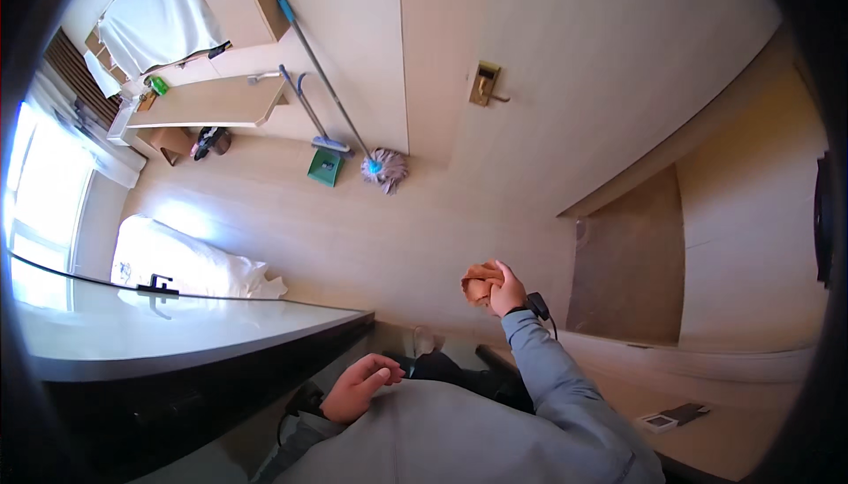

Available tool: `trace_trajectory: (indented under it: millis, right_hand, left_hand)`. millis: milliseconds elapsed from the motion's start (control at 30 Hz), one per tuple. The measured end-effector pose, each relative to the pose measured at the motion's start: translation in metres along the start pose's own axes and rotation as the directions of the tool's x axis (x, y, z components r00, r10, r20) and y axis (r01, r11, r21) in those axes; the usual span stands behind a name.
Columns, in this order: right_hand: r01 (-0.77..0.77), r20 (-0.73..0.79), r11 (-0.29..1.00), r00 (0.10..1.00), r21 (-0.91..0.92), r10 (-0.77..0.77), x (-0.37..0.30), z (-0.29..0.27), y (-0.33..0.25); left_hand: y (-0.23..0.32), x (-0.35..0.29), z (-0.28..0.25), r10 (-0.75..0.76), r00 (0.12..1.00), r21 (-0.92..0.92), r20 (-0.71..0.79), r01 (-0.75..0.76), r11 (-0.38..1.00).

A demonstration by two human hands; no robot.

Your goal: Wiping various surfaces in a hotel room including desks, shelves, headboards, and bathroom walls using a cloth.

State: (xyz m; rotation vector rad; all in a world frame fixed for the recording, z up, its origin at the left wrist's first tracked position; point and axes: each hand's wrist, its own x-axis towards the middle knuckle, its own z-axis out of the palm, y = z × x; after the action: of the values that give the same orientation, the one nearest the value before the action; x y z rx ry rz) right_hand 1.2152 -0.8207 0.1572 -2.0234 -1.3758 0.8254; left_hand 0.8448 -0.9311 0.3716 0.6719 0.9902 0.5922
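A crumpled orange-brown cloth is bunched in my right hand, which reaches forward over the floor with its fingers closed round it. My left hand hangs low in front of my body, beside the dark edge of a white-topped table. Its fingers are loosely bent, the thumb stands apart from them, and I see nothing in it. Both arms are in grey sleeves, and a black band with a cable circles the right wrist.
Left of me is a glossy white-topped table. Ahead, a mop, a broom and a green dustpan stand by the wall. A door with a brass handle is at right, beside a brown mat. A white covered bundle lies far left.
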Motion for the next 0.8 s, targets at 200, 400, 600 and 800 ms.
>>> trace_trajectory:
  millis: [200,400,600,800]
  right_hand:
    - [0.066,0.298,0.798,0.907,0.600,-0.299,0.021,-0.116,-0.167]
    - [0.558,-0.047,0.686,0.790,0.467,-0.611,-0.045,-0.204,-0.334]
    - [0.939,-0.064,0.008,0.032,0.343,-0.997,-0.074,-0.251,-0.415]
    - [0.934,-0.065,-0.089,-0.071,0.347,-0.995,-0.074,-0.293,-0.414]
  left_hand:
    - [0.017,0.040,0.003,0.068,0.998,-0.049,-0.013,-0.068,0.996]
    - [0.028,0.061,-0.014,0.138,0.990,-0.096,0.017,-0.136,0.986]
    - [0.030,0.090,-0.022,0.370,0.929,0.099,0.023,-0.370,0.924]
    - [0.051,0.124,-0.015,0.108,0.979,0.116,-0.171,-0.089,0.989]
